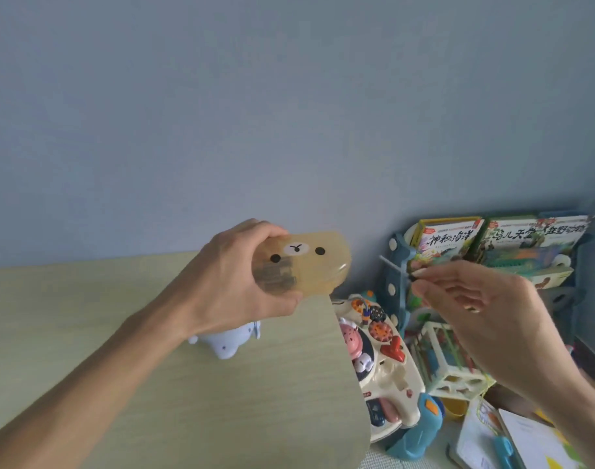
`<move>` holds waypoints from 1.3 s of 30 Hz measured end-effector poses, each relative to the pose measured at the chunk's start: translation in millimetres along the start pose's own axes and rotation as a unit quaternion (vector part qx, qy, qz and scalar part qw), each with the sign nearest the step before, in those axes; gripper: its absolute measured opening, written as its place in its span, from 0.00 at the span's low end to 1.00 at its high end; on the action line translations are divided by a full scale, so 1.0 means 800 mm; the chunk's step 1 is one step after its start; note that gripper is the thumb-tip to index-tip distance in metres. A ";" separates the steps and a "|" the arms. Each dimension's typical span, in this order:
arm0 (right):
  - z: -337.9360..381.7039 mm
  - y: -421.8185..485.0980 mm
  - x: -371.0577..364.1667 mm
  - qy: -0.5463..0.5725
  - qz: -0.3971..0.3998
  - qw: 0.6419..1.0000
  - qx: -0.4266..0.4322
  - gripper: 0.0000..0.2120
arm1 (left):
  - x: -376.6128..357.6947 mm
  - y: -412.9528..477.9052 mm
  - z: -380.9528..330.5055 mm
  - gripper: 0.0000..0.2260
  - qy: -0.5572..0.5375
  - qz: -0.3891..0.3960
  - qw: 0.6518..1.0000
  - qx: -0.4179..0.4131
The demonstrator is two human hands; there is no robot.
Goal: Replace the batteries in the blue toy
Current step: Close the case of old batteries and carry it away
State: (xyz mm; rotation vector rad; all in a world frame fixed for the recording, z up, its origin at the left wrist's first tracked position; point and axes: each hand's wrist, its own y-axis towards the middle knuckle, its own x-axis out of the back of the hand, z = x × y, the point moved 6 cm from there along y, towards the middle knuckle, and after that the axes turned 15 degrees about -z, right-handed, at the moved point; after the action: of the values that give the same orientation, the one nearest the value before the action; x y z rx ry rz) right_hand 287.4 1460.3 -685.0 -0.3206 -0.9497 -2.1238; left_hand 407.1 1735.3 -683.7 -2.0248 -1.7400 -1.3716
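Clutter crowds the right side of the view: a blue book rack (396, 265) stands against the wall (289, 113) with picture books (448, 238) facing outward, at least two covers showing, and how many more stand behind I cannot tell. Below the rack sit one cream activity toy (384, 363) covered in coloured knobs, one pale lattice cube (448, 360) just beside it, and one teal plastic piece (421, 431) under the activity toy's near edge. Open booklets (512, 438) lie on the floor at the lower right, partly hidden by the right forearm. One light wooden table (154, 384) fills the lower left. The blue toy (226, 345), a single pale, rounded figure, sits on the table towards its far side, and the left wrist hangs in front of it and hides its upper part. Two hands are raised above the table. The left hand (232, 282) grips one translucent amber box (309, 265) with a bear face printed on it, fingers and thumb wrapped round its left end; dark shapes show through its wall, too blurred to count or name. The right hand (485, 299) is apart from the box, to its right, pinching one small dark piece (411, 275) between thumb and forefinger while the other fingers stretch out loosely.
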 end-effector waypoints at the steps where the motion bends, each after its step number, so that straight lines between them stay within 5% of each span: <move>1: 0.018 0.007 0.012 -0.002 -0.004 1.000 -0.017 0.07 | 0.023 0.009 -0.012 0.34 0.001 -0.003 1.000 0.004; 9: 0.268 0.145 0.173 0.027 -0.029 0.993 -0.108 0.09 | 0.298 0.126 -0.179 0.36 0.006 0.005 0.999 0.048; 16: 0.549 0.311 0.346 0.064 -0.040 0.995 -0.067 0.08 | 0.562 0.234 -0.382 0.33 -0.005 0.011 0.997 0.080; 22: 0.677 0.387 0.435 0.078 -0.068 0.993 -0.058 0.06 | 0.709 0.279 -0.478 0.34 -0.019 -0.010 0.996 0.086; 30: 0.718 0.390 0.497 0.068 -0.136 0.987 -0.048 0.05 | 0.733 0.318 -0.537 0.32 -0.061 0.015 0.998 0.022; 39: 0.651 0.298 0.718 -0.088 -0.322 0.932 -0.144 0.05 | 0.571 0.348 -0.739 0.31 -0.195 0.176 0.955 -0.139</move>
State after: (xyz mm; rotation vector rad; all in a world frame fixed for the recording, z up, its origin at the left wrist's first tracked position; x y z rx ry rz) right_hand 37.7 1418.0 85.9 -0.3869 -0.9238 -2.8922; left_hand 288.0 1605.3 93.6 -2.7534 -1.2537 -1.2161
